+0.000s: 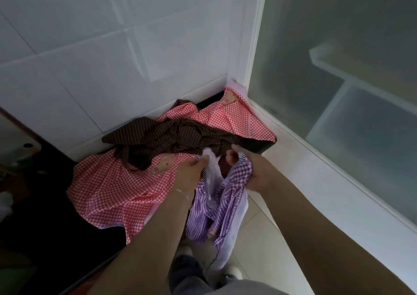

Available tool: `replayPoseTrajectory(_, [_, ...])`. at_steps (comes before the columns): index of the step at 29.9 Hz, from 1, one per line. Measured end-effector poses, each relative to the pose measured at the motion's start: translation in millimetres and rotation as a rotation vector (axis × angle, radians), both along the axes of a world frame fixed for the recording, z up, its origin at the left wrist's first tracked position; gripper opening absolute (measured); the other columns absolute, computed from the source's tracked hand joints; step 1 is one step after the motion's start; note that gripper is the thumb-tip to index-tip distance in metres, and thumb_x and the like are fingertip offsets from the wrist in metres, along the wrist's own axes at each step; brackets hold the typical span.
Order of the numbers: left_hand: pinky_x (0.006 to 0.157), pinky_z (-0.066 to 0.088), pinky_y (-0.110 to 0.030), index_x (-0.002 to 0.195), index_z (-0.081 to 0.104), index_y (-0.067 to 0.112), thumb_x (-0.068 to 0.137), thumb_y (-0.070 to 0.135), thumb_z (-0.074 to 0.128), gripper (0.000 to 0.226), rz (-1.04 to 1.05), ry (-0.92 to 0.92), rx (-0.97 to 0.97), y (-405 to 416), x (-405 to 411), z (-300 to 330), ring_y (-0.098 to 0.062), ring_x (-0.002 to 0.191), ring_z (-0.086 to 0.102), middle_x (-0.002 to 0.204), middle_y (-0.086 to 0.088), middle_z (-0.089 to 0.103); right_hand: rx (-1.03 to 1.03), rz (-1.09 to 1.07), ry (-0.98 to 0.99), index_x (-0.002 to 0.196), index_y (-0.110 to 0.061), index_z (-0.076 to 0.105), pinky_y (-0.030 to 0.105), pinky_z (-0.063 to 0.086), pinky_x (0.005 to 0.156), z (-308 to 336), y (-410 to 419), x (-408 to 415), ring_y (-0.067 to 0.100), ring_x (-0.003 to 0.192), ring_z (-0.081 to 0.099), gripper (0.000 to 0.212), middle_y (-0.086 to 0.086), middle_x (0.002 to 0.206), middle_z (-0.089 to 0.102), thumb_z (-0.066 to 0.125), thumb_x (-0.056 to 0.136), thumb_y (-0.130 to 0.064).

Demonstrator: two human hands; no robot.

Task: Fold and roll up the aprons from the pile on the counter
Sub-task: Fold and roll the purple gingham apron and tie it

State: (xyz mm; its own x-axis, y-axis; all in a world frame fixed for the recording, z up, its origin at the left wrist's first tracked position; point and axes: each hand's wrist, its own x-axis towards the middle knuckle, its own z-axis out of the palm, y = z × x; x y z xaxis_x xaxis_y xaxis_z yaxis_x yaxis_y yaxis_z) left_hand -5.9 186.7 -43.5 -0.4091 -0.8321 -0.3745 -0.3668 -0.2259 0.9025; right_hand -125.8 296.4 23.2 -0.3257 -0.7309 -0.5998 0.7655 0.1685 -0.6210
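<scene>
- One purple-checked apron [225, 204] hangs between the two hands, its top edge pinched at both ends; the rest of the cloth drops down off the counter edge towards the floor.
- The left hand [191, 170] has its fingers curled onto the apron's pale top edge, gripping it at the left corner; a thin bracelet [181, 193] circles this wrist.
- The right hand [252, 172] grips the apron's right corner, thumb up and fingers closed round a bunch of the purple check.
- Just beyond both hands lies the pile on the dark counter [261, 145]: one brown striped apron [171, 136] is crumpled directly ahead of the fingertips.
- Red-checked cloth shows in two patches: a near red-checked piece [108, 188] to the left of and below the left hand, and a far red-checked piece [237, 116] beyond the right hand, against the corner. Each carries one pink bear patch. Whether these are two aprons or one, I cannot tell, since the brown one covers the middle.
- A white tiled wall [90, 57] stands behind the pile, well beyond the hands.
- To the right of the right hand runs a white sill [316, 175] under a frosted glass panel [338, 69].
- Below the hanging apron, near the person's wrists, pale floor tiles [259, 238] and two shoes show, one shoe [232, 272] plainer than the other.
</scene>
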Motion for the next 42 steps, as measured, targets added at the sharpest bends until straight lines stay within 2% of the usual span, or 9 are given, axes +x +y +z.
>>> replayPoseTrajectory(6, [0.065, 0.047, -0.032, 0.094, 0.056, -0.013, 0.09, 0.019, 0.063, 0.033, -0.226, 0.441, 0.258, 40.6, -17.3, 53.3, -0.024, 0.064, 0.05, 0.078, -0.02, 0.052, 0.084, 0.023, 1.067, 0.094, -0.006, 0.07, 0.025, 0.047, 0.072, 33.6, -3.3, -0.5, 0.014, 0.079, 0.062, 0.026, 0.002, 0.089, 0.068, 0.047, 0.098, -0.018])
replayPoseTrajectory(9, [0.063, 0.05, -0.03, 0.099, 0.056, -0.017, 0.096, 0.009, 0.052, 0.027, -0.205, 0.45, 0.212, 55.8, -23.2, 60.8, -0.02, 0.062, 0.054, 0.082, -0.022, 0.055, 0.174, -0.092, 1.256, 0.098, -0.006, 0.065, 0.02, 0.038, 0.063, 34.9, -2.6, -8.4, 0.013, 0.077, 0.057, 0.025, 0.004, 0.092, 0.064, 0.047, 0.098, -0.023])
replayPoseTrajectory(14, [0.076, 0.054, -0.037, 0.082, 0.062, -0.002, 0.094, 0.017, 0.055, 0.024, -0.25, 0.471, 0.225, 70.3, -26.4, 74.7, -0.024, 0.073, 0.056, 0.084, -0.018, 0.057, 0.239, -0.19, 1.324, 0.108, -0.013, 0.063, 0.013, 0.032, 0.057, 39.1, 3.4, -19.2, -0.003, 0.066, 0.048, 0.025, -0.005, 0.093, 0.06, 0.044, 0.1, -0.027])
replayPoseTrajectory(22, [0.093, 0.037, -0.067, 0.098, 0.053, -0.019, 0.061, 0.06, 0.081, 0.091, -0.27, 0.478, 0.169, 71.7, -32.5, 84.2, -0.042, 0.093, 0.052, 0.101, -0.04, 0.055, 0.21, -0.152, 1.398, 0.102, -0.014, 0.058, 0.01, 0.03, 0.056, 39.1, 0.1, -20.0, -0.001, 0.066, 0.047, 0.019, -0.009, 0.087, 0.055, 0.044, 0.099, -0.027])
replayPoseTrajectory(25, [0.097, 0.033, -0.071, 0.096, 0.064, -0.009, 0.07, 0.045, 0.082, 0.063, -0.251, 0.43, 0.17, 61.9, -30.4, 90.4, -0.047, 0.098, 0.056, 0.108, -0.041, 0.055, 0.083, -0.081, 1.211, 0.09, -0.004, 0.057, 0.026, 0.043, 0.065, 39.5, -2.9, -22.2, 0.012, 0.07, 0.053, 0.027, 0.006, 0.084, 0.059, 0.043, 0.1, -0.024])
replayPoseTrajectory(28, [0.088, 0.054, -0.044, 0.098, 0.068, -0.001, 0.092, 0.009, 0.059, 0.015, -0.272, 0.363, 0.185, 51.6, -26.5, 110.5, -0.03, 0.09, 0.065, 0.102, -0.023, 0.067, -0.068, 0.161, 0.882, 0.098, -0.006, 0.063, 0.038, 0.048, 0.087, 41.0, 2.8, -28.5, 0.022, 0.087, 0.061, 0.023, 0.005, 0.089, 0.066, 0.05, 0.097, -0.025])
replayPoseTrajectory(32, [0.095, 0.049, -0.042, 0.112, 0.062, -0.006, 0.093, 0.0, 0.052, 0.022, -0.366, 0.252, 0.147, 27.4, -22.2, 125.9, -0.029, 0.098, 0.061, 0.111, -0.025, 0.065, -0.312, 0.47, 0.527, 0.113, -0.006, 0.061, 0.03, 0.052, 0.086, 41.2, 16.6, -40.1, 0.02, 0.096, 0.066, 0.022, 0.003, 0.099, 0.07, 0.054, 0.093, -0.01])
replayPoseTrajectory(37, [0.105, 0.04, -0.052, 0.112, 0.064, 0.004, 0.098, 0.008, 0.049, 0.021, -0.446, 0.061, -0.06, 15.9, -23.9, 134.2, -0.04, 0.113, 0.057, 0.117, -0.023, 0.064, -0.15, 0.464, 0.742, 0.101, -0.004, 0.067, 0.041, 0.053, 0.093, 45.9, 11.7, -46.5, 0.025, 0.092, 0.065, 0.013, 0.015, 0.101, 0.069, 0.059, 0.092, -0.009])
replayPoseTrajectory(42, [0.082, 0.05, -0.049, 0.096, 0.057, 0.002, 0.095, 0.036, 0.048, 0.036, -0.443, -0.138, -0.279, 10.1, -32.3, 130.9, -0.027, 0.083, 0.056, 0.097, -0.028, 0.062, -0.081, 0.463, 1.143, 0.08, -0.017, 0.065, 0.046, 0.054, 0.082, 55.0, 5.0, -40.7, 0.034, 0.085, 0.066, 0.02, 0.011, 0.088, 0.07, 0.055, 0.096, -0.021])
